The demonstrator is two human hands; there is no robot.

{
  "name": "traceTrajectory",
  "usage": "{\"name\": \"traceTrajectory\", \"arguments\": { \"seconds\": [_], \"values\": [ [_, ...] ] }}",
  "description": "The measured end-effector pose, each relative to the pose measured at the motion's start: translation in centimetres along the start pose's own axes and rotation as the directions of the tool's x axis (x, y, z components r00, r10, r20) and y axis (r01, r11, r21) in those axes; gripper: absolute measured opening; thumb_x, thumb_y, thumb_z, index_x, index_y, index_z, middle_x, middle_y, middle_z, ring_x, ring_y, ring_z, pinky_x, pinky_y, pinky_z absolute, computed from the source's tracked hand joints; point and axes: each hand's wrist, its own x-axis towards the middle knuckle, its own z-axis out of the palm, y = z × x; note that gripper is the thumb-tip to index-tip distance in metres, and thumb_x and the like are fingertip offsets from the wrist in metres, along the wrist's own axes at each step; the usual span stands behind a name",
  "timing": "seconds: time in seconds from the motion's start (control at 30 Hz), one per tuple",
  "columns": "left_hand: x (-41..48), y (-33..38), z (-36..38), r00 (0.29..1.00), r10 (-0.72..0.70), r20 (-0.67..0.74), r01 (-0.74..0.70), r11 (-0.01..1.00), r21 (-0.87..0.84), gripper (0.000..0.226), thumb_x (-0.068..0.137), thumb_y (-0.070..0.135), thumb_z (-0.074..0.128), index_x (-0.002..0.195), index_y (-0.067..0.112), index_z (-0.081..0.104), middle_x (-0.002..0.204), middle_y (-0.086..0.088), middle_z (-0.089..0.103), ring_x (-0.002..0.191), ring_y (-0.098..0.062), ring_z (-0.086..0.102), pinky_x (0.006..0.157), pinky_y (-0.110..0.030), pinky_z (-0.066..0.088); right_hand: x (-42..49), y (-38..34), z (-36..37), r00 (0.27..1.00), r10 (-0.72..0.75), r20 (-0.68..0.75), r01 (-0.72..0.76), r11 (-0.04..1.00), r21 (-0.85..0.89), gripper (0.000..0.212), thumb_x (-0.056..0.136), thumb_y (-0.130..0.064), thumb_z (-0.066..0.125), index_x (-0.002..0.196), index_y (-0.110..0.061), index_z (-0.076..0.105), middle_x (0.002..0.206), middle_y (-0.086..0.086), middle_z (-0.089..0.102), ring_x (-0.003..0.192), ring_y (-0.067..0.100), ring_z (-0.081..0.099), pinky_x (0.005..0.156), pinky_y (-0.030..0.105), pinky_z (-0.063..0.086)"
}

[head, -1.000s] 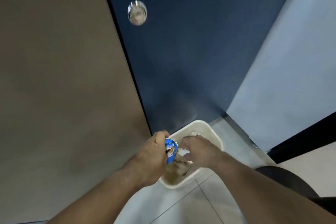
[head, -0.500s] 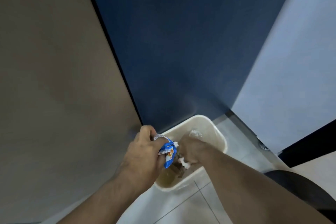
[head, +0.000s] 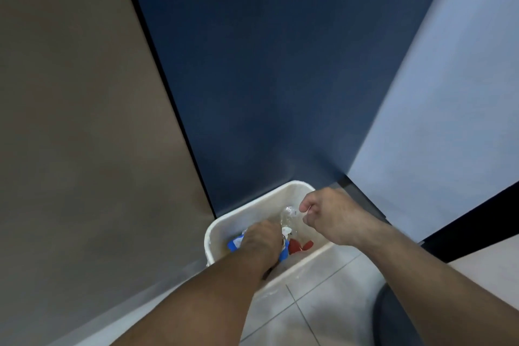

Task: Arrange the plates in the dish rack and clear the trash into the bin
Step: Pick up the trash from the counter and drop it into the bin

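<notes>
White bin under both grips | left grip down inside over blue wrapper, fingers hidden, hold unclear | right grip above rim, loosely curled, empty | clear bottle, red scraps between grips, binned | trash nearly cleared, seemingly; plates unseen

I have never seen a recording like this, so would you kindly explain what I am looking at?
There is no machine here: a person wears one wide-angle camera on the head, so you look down along both bare forearms. On the tiled floor stands a white bin beside a dark blue wall. In it lie a clear plastic bottle and red scraps. The left hand is down inside the bin on a blue wrapper; whether it grips it is hidden. The right hand hovers over the bin with curled fingers; whether it pinches anything is too small to tell.
</notes>
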Motion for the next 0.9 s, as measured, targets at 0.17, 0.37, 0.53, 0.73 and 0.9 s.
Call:
{"name": "traceTrajectory", "arguments": {
  "seconds": [0.17,0.37,0.53,0.73,0.9],
  "values": [
    [-0.1,-0.3,-0.3,0.976,0.102,0.194,-0.072,0.985,-0.156,0.032,0.102,-0.001,0.032,0.133,-0.001,0.040,0.081,-0.001,0.043,0.052,0.009,0.056,0.051,-0.002,0.035,0.2,0.8,1.6,1.000,0.013,-0.012,-0.013,1.000,-0.007,0.018,0.097,-0.026,0.058,0.112,-0.030,0.067,0.111,-0.005,0.062,0.090,0.011,0.063,0.066,0.020,0.049],
    [-0.1,-2.2,-0.5,0.958,0.014,0.286,-0.029,0.998,0.050,0.020,0.092,0.008,0.054,0.111,0.011,0.057,0.110,-0.012,0.064,0.089,-0.026,0.060,0.080,-0.036,0.052,0.6,-0.7,2.0,1.000,-0.008,-0.010,0.008,0.998,-0.056,0.016,0.099,-0.023,0.056,0.106,-0.028,0.068,0.101,-0.008,0.066,0.085,0.007,0.063,0.068,0.017,0.051],
    [-3.5,-3.1,-4.1,0.995,0.078,0.061,-0.085,0.988,0.127,0.018,0.095,0.018,0.045,0.104,0.011,0.059,0.103,-0.008,0.063,0.087,-0.023,0.060,0.069,-0.031,0.047,-0.4,-3.5,0.3,0.999,0.002,-0.033,-0.005,0.996,-0.084,0.015,0.098,-0.023,0.054,0.095,-0.029,0.068,0.094,-0.009,0.066,0.080,0.007,0.063,0.068,0.022,0.054],
    [-14.4,-2.5,-15.4,0.976,0.121,-0.181,-0.118,0.993,0.028,0.034,0.097,0.040,0.031,0.104,0.020,0.058,0.108,-0.002,0.059,0.097,-0.024,0.058,0.082,-0.036,0.049,-6.6,-10.0,-7.2,0.997,-0.019,-0.071,0.013,0.996,-0.089,0.018,0.098,-0.033,0.052,0.109,-0.029,0.066,0.104,-0.006,0.066,0.087,0.014,0.063,0.081,0.031,0.055],
    [-25.4,0.3,-27.2,0.948,0.164,-0.272,-0.167,0.986,0.012,0.036,0.097,0.045,0.030,0.102,0.021,0.057,0.107,0.000,0.059,0.100,-0.023,0.058,0.081,-0.033,0.044,-15.0,-17.5,-17.9,0.993,-0.049,-0.104,0.040,0.995,-0.087,0.024,0.095,-0.035,0.051,0.114,-0.028,0.063,0.111,-0.003,0.067,0.098,0.020,0.063,0.088,0.033,0.052]
  ]
}}
